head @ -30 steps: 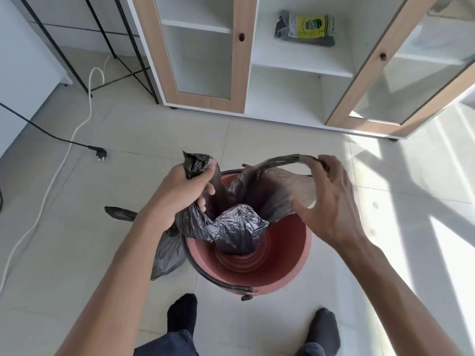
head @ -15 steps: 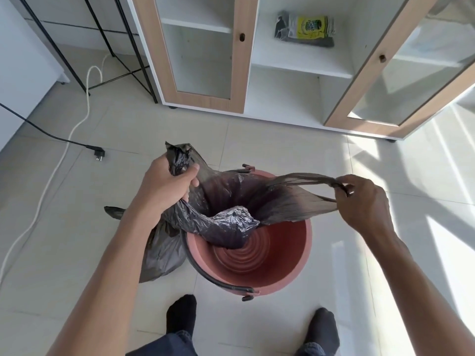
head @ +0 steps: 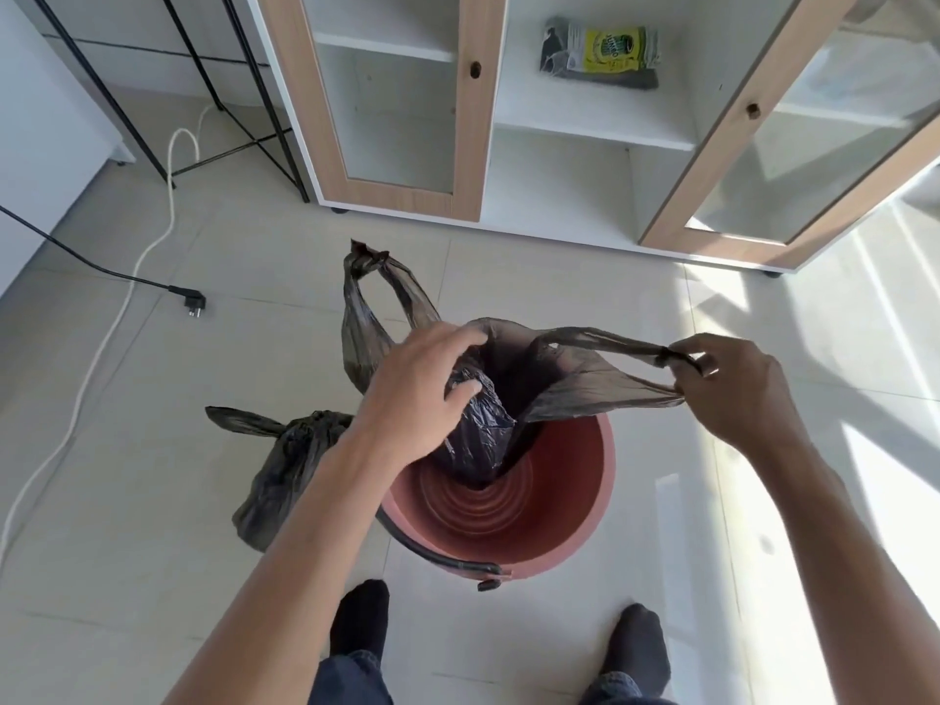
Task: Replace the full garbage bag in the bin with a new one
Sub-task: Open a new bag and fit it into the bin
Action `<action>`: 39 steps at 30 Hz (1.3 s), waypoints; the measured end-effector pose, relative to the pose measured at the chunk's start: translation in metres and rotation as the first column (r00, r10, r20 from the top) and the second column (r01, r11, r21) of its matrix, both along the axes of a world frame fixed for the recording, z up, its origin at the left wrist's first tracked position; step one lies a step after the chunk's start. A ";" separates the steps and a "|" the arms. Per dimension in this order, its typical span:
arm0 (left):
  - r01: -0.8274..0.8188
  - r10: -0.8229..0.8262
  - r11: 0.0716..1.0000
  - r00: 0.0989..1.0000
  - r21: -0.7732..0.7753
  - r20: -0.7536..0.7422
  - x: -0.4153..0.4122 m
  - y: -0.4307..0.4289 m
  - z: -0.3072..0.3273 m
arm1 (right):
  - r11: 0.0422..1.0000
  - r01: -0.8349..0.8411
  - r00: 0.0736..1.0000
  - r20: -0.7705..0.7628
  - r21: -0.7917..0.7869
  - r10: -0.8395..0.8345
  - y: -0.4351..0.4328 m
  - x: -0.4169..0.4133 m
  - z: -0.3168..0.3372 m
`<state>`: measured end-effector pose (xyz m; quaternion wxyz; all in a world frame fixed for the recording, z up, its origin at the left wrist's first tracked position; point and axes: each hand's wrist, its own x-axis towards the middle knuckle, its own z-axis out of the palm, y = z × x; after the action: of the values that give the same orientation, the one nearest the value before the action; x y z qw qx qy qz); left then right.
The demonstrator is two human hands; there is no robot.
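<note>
We are standing over the red bin (head: 585, 480) on the tiled floor (head: 127, 577), and the job is looking well past halfway. The full bag (head: 285, 470) is lying knotted on the floor just to the left of the bin, so removal is done. Now we are working the new bag (head: 559, 384) open above the bin's mouth. Our right hand (head: 732, 384) is pinching one handle loop and pulling it out to the right; our left hand (head: 417, 394) is curling loosely around the bag's near edge, fingers partly spread, while the other handle is sticking up free behind it. The bag's bottom is dangling into the bin, though we are not yet folding anything over the rim. Still left: seating and spreading the liner. We cannot tell how firmly the left hand is gripping, and our forearm is hiding the bin's left rim.
</note>
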<state>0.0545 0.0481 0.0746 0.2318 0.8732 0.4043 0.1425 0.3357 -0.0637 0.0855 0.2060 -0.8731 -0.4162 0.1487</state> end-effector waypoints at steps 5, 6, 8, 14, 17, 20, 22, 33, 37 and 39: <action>-0.043 -0.080 0.973 0.861 -0.228 -0.502 -0.008 -0.004 -0.034 | 0.998 -0.059 0.997 -0.045 0.018 0.060 -0.004 0.000 0.010; -0.058 -0.077 0.974 0.824 -0.219 -0.561 -0.010 -0.004 -0.035 | 0.998 -0.061 0.997 -0.047 0.019 0.062 -0.004 0.000 0.011; -0.101 -0.030 0.980 0.779 -0.173 -0.626 -0.011 -0.004 -0.036 | 0.999 -0.041 0.998 -0.049 0.028 0.042 -0.006 0.001 0.015; -0.307 0.196 0.951 0.678 -0.031 -0.708 -0.002 -0.007 -0.024 | 0.993 0.024 1.000 -0.011 -0.114 -0.026 -0.008 0.007 0.011; -0.360 0.236 0.932 0.675 -0.033 -0.699 -0.002 -0.004 -0.021 | 0.977 -0.062 0.982 0.162 -0.202 0.096 -0.007 -0.006 0.015; -0.386 0.242 0.922 0.648 -0.038 -0.722 -0.005 -0.003 -0.018 | 0.956 -0.291 0.925 0.267 0.039 0.271 0.007 -0.051 0.016; -0.405 0.251 0.913 0.637 -0.039 -0.729 -0.007 -0.002 -0.014 | 0.903 -0.424 0.876 0.281 0.062 0.392 0.025 -0.078 0.001; -0.458 0.195 0.882 0.571 -0.112 -0.797 -0.016 0.001 -0.018 | 0.741 -0.500 0.620 0.411 -0.449 0.668 0.114 -0.091 -0.075; -0.469 0.157 0.872 0.545 -0.143 -0.824 -0.023 0.006 -0.018 | 0.758 -0.424 0.604 0.469 -0.496 0.644 0.113 -0.080 -0.076; -0.481 0.136 0.861 0.534 -0.167 -0.834 -0.026 0.009 -0.020 | 0.795 -0.439 0.642 0.472 -0.419 0.604 0.109 -0.076 -0.076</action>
<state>0.0282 0.0573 0.0547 0.1596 0.6922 0.6343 -0.3049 0.2595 0.0454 0.0092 -0.1034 -0.7346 -0.6703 -0.0192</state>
